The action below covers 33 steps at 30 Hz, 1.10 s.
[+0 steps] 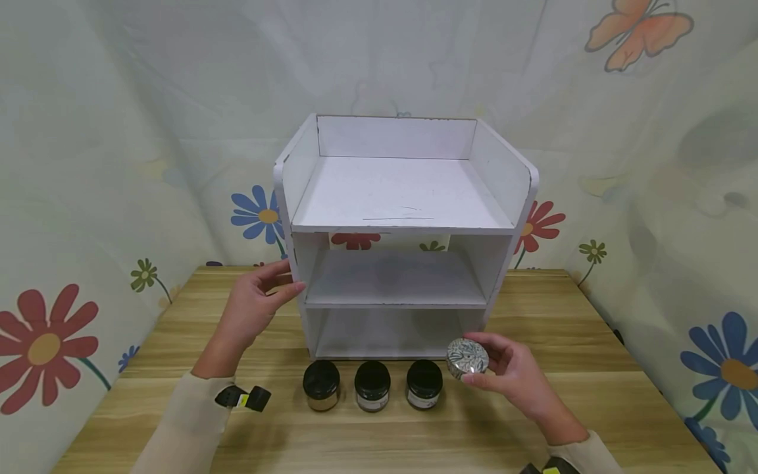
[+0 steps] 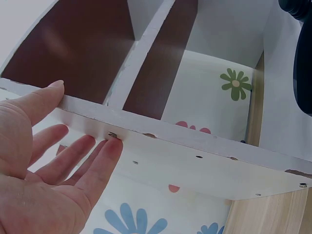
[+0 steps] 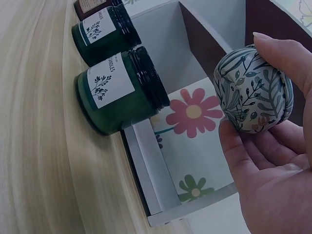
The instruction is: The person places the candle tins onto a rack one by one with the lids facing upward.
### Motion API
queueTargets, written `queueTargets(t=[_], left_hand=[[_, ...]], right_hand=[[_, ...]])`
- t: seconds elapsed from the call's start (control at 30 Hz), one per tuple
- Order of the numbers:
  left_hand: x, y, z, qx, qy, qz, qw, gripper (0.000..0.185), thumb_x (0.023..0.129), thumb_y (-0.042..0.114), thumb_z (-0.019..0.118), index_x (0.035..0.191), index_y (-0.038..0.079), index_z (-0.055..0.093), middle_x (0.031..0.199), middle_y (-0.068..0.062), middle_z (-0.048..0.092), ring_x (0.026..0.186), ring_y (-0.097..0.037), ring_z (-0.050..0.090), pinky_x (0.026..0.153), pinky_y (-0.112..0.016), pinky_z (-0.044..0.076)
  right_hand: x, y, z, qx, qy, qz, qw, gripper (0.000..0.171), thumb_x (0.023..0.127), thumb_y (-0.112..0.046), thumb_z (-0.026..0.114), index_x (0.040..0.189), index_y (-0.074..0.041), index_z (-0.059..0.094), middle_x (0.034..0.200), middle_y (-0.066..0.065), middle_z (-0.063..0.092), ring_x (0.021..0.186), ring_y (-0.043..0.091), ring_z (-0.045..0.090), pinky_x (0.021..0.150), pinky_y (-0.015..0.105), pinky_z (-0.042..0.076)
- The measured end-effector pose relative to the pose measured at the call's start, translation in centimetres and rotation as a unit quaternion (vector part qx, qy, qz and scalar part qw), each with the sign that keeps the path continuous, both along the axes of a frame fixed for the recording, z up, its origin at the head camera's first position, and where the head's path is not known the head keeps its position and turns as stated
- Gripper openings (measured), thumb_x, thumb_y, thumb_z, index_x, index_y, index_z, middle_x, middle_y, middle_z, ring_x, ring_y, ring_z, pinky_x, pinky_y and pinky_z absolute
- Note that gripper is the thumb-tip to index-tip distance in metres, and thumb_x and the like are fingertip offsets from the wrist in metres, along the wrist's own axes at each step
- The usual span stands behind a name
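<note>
My right hand [image 1: 512,375] pinches a small round tin [image 3: 253,90] with a dark leafy pattern between thumb and fingers. The tin is tilted, its patterned top toward the head view, just in front of the shelf's lower right corner. My left hand [image 1: 257,303] touches the left side of a white three-tier shelf [image 1: 399,232]. In the left wrist view its thumb lies on the front edge, while its extended fingers rest against the outer side panel. In front of the shelf stand three black-lidded candle jars: a left jar [image 1: 322,385], a middle jar [image 1: 372,386] and a right jar [image 1: 424,384].
The wooden table [image 1: 379,441] carries the shelf and jars. Two jars in the right wrist view are green glass with white labels, the farther one brown. A flower-printed cloth [image 1: 379,59] hangs behind and on both sides. The shelf's back is partly cut out.
</note>
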<state>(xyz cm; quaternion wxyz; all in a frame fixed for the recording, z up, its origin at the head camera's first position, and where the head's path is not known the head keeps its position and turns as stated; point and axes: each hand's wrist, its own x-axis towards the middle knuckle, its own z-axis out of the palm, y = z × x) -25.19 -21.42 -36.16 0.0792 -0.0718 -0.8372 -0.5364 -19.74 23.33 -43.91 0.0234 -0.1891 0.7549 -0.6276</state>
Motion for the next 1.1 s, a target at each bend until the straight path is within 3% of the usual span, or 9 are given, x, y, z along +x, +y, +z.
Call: queueTargets(t=[0.2,0.67,0.97,1.1], left_hand=[[0.1,0.0,0.1,0.001,-0.001,-0.001,1.0000,0.063,0.093,0.042,0.075,0.150,0.022,0.055,0.150,-0.008,0.057,0.133,-0.034,0.059,0.103,-0.051,0.054],[-0.1,0.0,0.1,0.004,0.000,-0.004,1.0000,0.063,0.093,0.042,0.075,0.149,0.023,0.056,0.149,-0.008,0.058,0.133,-0.033,0.059,0.103,-0.052,0.054],[0.0,0.0,0.1,0.001,-0.001,-0.002,1.0000,0.063,0.093,0.042,0.075,0.149,0.023,0.055,0.149,-0.008,0.058,0.133,-0.034,0.059,0.104,-0.052,0.054],[0.0,0.0,0.1,0.000,0.000,-0.002,1.0000,0.063,0.093,0.043,0.075,0.149,0.023,0.055,0.149,-0.008,0.057,0.133,-0.034,0.059,0.103,-0.052,0.054]], right_hand=[[-0.1,-0.1,0.2,0.004,-0.004,0.001,1.000,0.063,0.081,0.000,0.084,0.137,0.005,0.057,0.128,-0.005,0.067,0.111,0.008,0.069,0.093,0.021,0.058],[-0.1,-0.6,0.8,0.008,-0.003,0.002,1.000,0.063,0.082,-0.001,0.084,0.137,0.007,0.056,0.134,0.016,0.063,0.111,0.009,0.068,0.094,0.021,0.058],[-0.2,-0.7,0.9,-0.002,0.007,0.008,1.000,0.061,0.081,0.002,0.083,0.136,0.008,0.056,0.131,0.010,0.065,0.110,0.010,0.069,0.093,0.022,0.058],[-0.1,-0.7,1.0,-0.007,0.012,0.017,1.000,0.060,0.082,0.002,0.082,0.136,0.010,0.055,0.131,0.015,0.064,0.109,0.011,0.069,0.092,0.021,0.059]])
